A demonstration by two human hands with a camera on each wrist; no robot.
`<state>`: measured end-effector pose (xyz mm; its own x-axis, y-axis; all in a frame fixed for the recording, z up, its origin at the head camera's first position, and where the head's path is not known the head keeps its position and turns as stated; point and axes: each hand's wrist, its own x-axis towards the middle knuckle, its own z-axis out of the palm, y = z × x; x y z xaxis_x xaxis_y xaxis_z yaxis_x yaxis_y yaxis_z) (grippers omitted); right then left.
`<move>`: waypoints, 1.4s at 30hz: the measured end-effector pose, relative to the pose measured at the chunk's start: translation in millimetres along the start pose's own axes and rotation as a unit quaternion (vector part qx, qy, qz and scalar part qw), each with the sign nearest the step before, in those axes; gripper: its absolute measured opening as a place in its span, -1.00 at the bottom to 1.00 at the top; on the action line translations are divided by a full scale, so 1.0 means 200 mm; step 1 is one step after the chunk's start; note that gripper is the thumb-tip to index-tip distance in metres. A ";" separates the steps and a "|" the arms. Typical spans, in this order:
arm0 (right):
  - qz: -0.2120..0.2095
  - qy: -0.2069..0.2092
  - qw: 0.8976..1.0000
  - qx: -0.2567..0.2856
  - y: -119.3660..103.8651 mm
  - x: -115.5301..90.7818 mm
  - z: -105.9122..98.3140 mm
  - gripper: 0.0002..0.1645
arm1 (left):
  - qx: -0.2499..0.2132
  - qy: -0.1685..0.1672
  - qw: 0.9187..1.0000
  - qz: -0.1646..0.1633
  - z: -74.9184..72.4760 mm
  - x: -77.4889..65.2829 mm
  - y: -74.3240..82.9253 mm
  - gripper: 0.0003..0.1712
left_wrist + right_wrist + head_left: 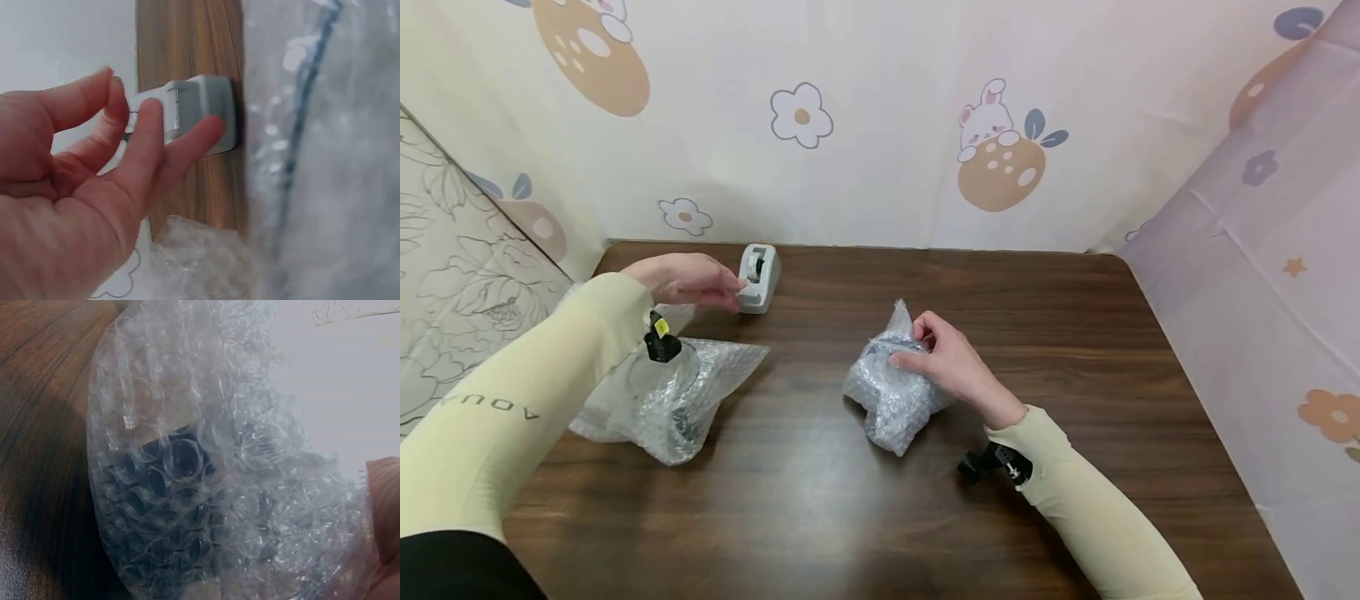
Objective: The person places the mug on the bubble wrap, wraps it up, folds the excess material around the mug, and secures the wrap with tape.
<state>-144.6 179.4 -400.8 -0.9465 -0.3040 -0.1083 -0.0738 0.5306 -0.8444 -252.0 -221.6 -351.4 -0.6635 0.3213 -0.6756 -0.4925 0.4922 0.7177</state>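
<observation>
At the back left of the table, my left hand (pixel 692 279) is beside a pale grey tape dispenser (pixel 760 279). In the left wrist view its thumb and index fingertips meet in a pinch at the dispenser's (pixel 206 109) front end, with other fingers stretched over the dispenser. The tape between the tips is too clear to make out well. Near the middle, my right hand (pixel 951 358) grips the upper right of a bubble-wrapped packet (pixel 891 400), thumb across its folded top. Through the wrap (pixel 181 506) in the right wrist view, something dark shows; its kind is hidden.
A larger bubble-wrap bundle (pixel 677 400) with dark contents lies at left, under my left forearm. More clear wrap (pixel 200 256) shows in the left wrist view. A patterned curtain (pixel 880 167) stands behind the brown wooden table (pixel 820 517), and a flowered panel (pixel 467 275) at left.
</observation>
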 end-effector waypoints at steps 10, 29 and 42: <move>-0.009 0.001 1.000 0.010 0.01 -0.01 -0.01 -0.53 | 0.003 0.037 0.995 0.092 -0.02 0.05 -0.07 -0.59; -0.001 0.007 1.000 0.013 0.02 -0.01 0.00 -0.52 | -0.032 0.121 0.991 0.044 0.02 0.08 -0.03 -0.52; -0.004 0.004 1.000 0.015 0.01 0.00 0.00 -0.54 | -0.042 0.111 0.991 0.062 -0.01 0.08 -0.07 -0.59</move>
<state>-144.4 181.5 -402.3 -0.9484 -0.3015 -0.0980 -0.0712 0.5039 -0.8608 -256.1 -224.7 -372.0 -0.8249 0.1855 -0.5340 -0.4377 0.3881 0.8110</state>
